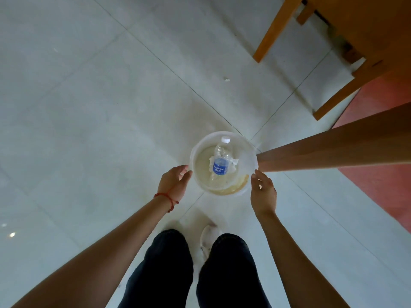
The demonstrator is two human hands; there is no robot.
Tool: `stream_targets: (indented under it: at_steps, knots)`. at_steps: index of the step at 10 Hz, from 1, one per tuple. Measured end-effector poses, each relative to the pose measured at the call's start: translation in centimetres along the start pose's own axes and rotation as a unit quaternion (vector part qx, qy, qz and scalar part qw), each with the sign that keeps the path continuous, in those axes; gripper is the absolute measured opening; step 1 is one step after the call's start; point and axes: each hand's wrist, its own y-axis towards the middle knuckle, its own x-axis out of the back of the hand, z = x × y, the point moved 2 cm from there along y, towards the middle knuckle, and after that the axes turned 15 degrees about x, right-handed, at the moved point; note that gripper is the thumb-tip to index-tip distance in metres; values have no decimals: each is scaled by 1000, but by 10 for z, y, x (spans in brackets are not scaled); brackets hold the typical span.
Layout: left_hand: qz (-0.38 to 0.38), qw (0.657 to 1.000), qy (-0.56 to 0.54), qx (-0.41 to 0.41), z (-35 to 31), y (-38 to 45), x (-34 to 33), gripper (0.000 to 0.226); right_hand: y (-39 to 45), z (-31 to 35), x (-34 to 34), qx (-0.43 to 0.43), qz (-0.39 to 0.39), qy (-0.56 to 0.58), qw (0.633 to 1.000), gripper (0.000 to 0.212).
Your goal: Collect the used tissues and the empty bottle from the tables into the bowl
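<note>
Head view: the white bowl [223, 163] sits on the floor tiles, bottle [220, 162] lying inside on crumpled tissues [234, 162]. Left hand [174, 182] and right hand [263, 192] flank the bowl's rim, each grip wide, empty, fingertips touching.

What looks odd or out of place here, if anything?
A small white scrap lies loose on the floor tiles, well away from the bowl; it could be a stray bit of tissue, though it is too small to tell. The bowl also shows a brownish stain along its near inside edge. The bottle and tissues sit inside it.
</note>
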Motion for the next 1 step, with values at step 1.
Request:
stream_targets:
  at_steps: [1]
  knots:
    - [-13, 998, 51, -31, -12, -36, 19, 38, -22, 34, 22, 30, 46, -43, 998, 34]
